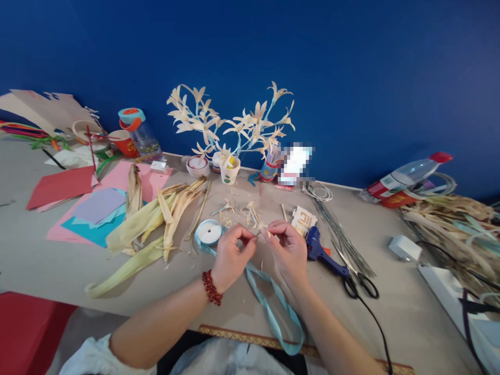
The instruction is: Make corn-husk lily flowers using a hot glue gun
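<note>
In the head view my left hand, with a red bead bracelet, and my right hand meet above the table, fingertips pinched close together. Between them shows a small pale piece of corn husk, mostly hidden by the fingers; the right thumb and forefinger grip it. What the left fingertips pinch is too small to tell. A spool of light blue ribbon lies beside my left hand, and a loop of ribbon hangs below both hands. Husk scraps are scattered just beyond.
Husk flowers stand in a white cup by the wall. Corn husks and coloured paper lie left. At right are a blue glue gun, scissors, wires, a plastic bottle and a power strip.
</note>
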`<state>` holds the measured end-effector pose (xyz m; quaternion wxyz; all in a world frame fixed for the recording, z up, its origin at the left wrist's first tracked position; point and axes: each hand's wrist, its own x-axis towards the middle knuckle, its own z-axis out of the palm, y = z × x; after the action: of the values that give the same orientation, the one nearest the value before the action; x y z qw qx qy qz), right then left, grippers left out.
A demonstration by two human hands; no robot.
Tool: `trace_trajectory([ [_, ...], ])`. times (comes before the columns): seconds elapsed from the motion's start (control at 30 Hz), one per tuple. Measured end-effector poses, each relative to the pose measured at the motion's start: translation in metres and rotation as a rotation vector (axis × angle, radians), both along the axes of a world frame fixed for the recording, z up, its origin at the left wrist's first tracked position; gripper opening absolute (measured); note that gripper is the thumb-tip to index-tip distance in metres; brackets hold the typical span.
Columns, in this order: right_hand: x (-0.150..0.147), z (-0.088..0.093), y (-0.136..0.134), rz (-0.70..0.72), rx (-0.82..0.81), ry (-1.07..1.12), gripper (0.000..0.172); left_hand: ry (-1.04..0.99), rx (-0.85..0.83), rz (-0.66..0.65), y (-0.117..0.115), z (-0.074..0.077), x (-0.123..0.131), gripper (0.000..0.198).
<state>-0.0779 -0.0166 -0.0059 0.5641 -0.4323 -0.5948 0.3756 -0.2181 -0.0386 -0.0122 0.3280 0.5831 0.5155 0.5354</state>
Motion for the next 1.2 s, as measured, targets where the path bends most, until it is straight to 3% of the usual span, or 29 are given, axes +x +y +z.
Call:
trace_trajectory([
  [0.87,-0.0007,0.0031,-0.0014,-0.047,0.197,-0.246,0.006,-0.002,0.013,0.001,0.0,-0.0005,-0.0001,0.012],
  [1.2,0.0031,-0.0016,-0.0047,-0.041,0.117,-0.191,0.011,-0.011,0.004,0.01,0.0007,-0.0012,-0.0013,0.012],
])
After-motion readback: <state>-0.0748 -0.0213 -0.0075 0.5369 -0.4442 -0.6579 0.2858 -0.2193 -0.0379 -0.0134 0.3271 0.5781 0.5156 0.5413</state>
